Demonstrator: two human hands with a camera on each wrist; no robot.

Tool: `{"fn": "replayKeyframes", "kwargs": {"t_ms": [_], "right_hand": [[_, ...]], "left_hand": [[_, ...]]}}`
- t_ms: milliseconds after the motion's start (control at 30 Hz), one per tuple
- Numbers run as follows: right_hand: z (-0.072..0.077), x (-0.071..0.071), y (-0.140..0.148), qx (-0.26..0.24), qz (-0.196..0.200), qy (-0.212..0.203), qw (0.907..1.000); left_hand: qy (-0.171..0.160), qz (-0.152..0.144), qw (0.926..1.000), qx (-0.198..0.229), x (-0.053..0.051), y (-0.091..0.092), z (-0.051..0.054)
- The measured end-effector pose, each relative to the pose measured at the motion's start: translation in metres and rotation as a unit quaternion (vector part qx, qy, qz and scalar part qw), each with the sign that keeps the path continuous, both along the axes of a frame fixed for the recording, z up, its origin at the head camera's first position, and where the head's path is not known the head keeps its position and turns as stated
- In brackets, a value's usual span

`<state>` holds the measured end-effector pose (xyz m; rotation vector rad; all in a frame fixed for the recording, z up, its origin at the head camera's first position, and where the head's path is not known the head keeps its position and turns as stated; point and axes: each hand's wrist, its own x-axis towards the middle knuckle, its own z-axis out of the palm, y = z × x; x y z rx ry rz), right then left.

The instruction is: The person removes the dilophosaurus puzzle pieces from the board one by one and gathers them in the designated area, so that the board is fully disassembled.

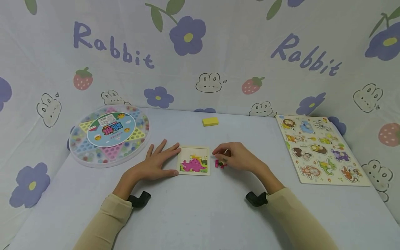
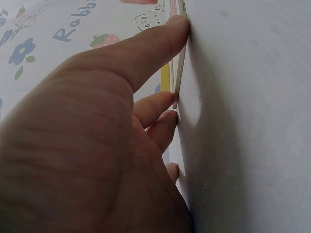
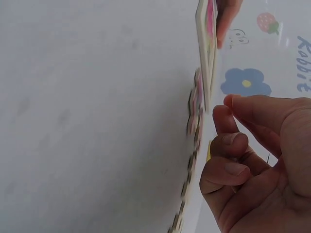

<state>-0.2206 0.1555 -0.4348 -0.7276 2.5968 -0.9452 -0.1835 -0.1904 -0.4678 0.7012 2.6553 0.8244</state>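
A small square jigsaw board [image 1: 194,174] with a pale rim lies in front of me, its lower part filled by a pink dinosaur picture [image 1: 194,165]. My left hand [image 1: 157,162] has its fingers spread; thumb and a fingertip touch the board's left edge. To the right of the board, my right hand [image 1: 239,158] hovers over loose puzzle pieces [image 1: 221,164], which it partly hides. In the right wrist view its fingers are curled, thumb and index tips close together, with nothing visible between them. Several puzzle pieces [image 3: 187,179] show edge-on below that hand.
A yellow block [image 1: 210,121] sits behind the board. At the left stands a round, clear-rimmed game board [image 1: 109,135] with a star pattern. An animal puzzle board [image 1: 315,149] lies at the right. A printed cloth [image 1: 218,41] hangs behind the white table [image 1: 200,215].
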Motion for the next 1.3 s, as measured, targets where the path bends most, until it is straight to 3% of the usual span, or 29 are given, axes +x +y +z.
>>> {"fn": "replayKeyframes", "kwargs": {"t_ms": [600, 900, 1300], "right_hand": [[0.0, -0.01, -0.051, 0.015, 0.037, -0.014, 0.9991], [-0.001, -0.012, -0.06, 0.021, 0.042, -0.047, 0.9978], [0.003, -0.01, -0.062, 0.03, 0.049, -0.04, 0.9975]], "left_hand": [[-0.004, -0.001, 1.0, 0.0, 0.001, 0.002, 0.003], [-0.002, -0.003, 1.0, 0.0, 0.0, 0.001, 0.001], [-0.003, -0.002, 1.0, -0.005, 0.0, 0.001, 0.001]]}}
